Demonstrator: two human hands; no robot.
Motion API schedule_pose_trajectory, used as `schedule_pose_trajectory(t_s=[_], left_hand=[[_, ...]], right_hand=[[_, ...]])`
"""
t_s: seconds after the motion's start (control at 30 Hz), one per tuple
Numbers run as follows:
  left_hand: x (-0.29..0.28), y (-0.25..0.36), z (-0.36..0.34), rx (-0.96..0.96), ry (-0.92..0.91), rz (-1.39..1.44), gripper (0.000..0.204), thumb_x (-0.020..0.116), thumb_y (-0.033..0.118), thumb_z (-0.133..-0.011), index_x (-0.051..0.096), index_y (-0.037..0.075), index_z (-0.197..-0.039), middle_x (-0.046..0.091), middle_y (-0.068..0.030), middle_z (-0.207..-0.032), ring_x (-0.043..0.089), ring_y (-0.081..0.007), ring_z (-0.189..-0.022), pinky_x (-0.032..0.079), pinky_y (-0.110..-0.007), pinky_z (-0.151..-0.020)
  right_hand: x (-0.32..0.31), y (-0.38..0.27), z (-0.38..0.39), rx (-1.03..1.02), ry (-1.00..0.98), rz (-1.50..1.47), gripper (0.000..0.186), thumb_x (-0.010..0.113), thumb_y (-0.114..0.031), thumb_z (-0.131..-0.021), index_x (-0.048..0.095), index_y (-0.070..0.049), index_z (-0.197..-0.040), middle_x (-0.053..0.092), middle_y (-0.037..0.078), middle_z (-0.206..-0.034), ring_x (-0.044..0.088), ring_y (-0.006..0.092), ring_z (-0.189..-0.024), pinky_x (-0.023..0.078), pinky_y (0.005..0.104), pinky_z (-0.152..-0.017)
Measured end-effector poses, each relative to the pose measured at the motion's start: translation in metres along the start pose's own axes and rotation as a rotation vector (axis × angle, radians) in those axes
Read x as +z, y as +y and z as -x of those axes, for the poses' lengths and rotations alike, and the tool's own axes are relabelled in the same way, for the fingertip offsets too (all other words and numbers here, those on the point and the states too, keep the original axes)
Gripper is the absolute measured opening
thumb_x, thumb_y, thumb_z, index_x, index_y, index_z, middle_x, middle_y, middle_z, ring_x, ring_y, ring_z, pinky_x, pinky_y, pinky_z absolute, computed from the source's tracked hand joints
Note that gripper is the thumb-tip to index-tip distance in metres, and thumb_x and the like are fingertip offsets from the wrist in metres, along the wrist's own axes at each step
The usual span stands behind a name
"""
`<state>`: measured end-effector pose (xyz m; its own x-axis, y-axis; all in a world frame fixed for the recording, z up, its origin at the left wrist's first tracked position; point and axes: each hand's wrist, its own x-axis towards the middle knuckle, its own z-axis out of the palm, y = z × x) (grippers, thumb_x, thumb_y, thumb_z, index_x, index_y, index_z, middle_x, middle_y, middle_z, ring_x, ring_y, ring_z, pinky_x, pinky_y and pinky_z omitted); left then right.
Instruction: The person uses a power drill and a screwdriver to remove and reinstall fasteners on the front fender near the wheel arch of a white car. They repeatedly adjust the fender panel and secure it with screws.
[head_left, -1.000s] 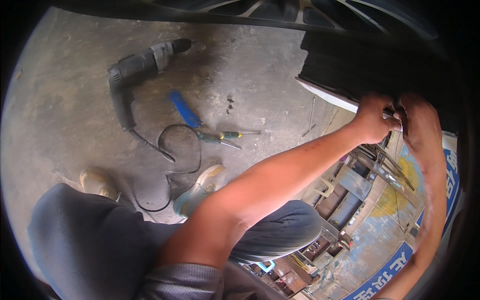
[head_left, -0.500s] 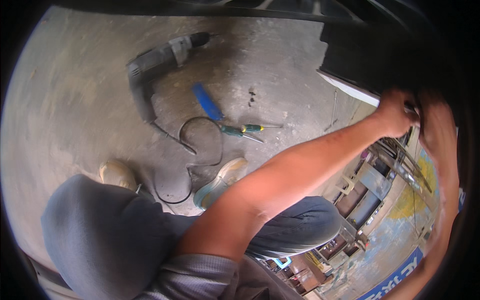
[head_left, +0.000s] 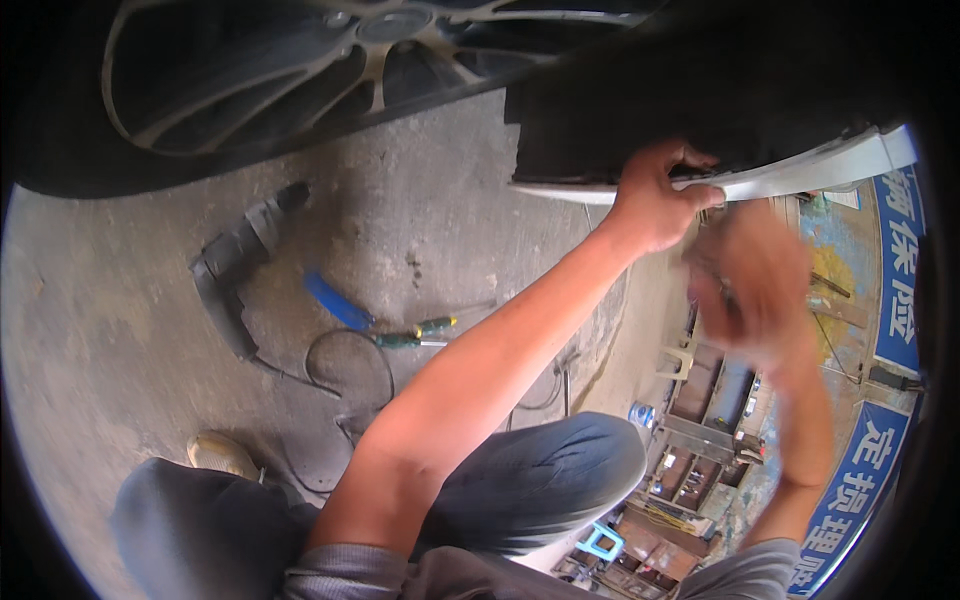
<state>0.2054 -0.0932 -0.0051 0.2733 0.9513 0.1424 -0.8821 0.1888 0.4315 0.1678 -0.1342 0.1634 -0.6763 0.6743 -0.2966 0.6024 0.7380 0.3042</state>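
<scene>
My left hand grips the white lower edge of a car body panel, its fingers curled over the lip and the thumb beneath. Dark lining covers the panel's inner side above that edge. Just below and to the right, my right hand is off the panel and smeared by motion. Its fingers look bent, but whether anything sits in them cannot be made out. The car's spoked wheel fills the upper left.
On the concrete floor lie a grey power drill, its cable, a blue curved piece and two green-handled screwdrivers. At right stand open part trays, a light-blue stool and blue banners.
My right hand has come away from beside the left and dropped lower. The view has shifted, bringing the wheel and more of the white edge into sight. My left hand stays at the panel edge.
</scene>
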Motion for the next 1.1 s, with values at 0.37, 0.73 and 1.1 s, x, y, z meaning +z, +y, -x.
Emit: schedule_pose_trajectory(t_s=[0.37,0.73,1.1], left_hand=[[-0.025,0.024,-0.025,0.124,-0.209,-0.331,0.03,0.082,0.003,-0.08,0.065,0.0,-0.103,0.071,-0.0071,-0.103,0.065,-0.0134,-0.102,0.05,-0.029,-0.093],[0.019,0.096,-0.025,-0.047,-0.268,-1.169,0.033,0.078,0.003,-0.083,0.064,-0.006,-0.111,0.07,-0.0109,-0.106,0.067,-0.0168,-0.097,0.053,-0.031,-0.088],[0.051,0.114,-0.036,0.008,-0.381,-1.476,0.032,0.081,0.002,-0.077,0.066,-0.001,-0.106,0.068,-0.0052,-0.1,0.066,-0.0179,-0.094,0.053,-0.032,-0.083]], right_hand=[[0.402,-0.21,0.131,0.911,-0.464,-1.762,0.028,0.067,-0.031,-0.096,0.069,-0.003,-0.092,0.068,0.004,-0.079,0.063,0.0125,-0.065,0.053,0.0292,-0.06],[0.45,-0.278,0.03,1.217,-0.518,-3.028,0.064,0.059,-0.069,-0.09,0.064,-0.004,-0.089,0.071,0.012,-0.083,0.07,0.0268,-0.075,0.058,0.0403,-0.07],[0.48,-0.345,0.025,1.357,-0.201,-3.27,0.034,0.061,-0.043,-0.093,0.059,-0.01,-0.091,0.065,0.01,-0.075,0.066,0.0275,-0.064,0.055,0.0405,-0.061]])
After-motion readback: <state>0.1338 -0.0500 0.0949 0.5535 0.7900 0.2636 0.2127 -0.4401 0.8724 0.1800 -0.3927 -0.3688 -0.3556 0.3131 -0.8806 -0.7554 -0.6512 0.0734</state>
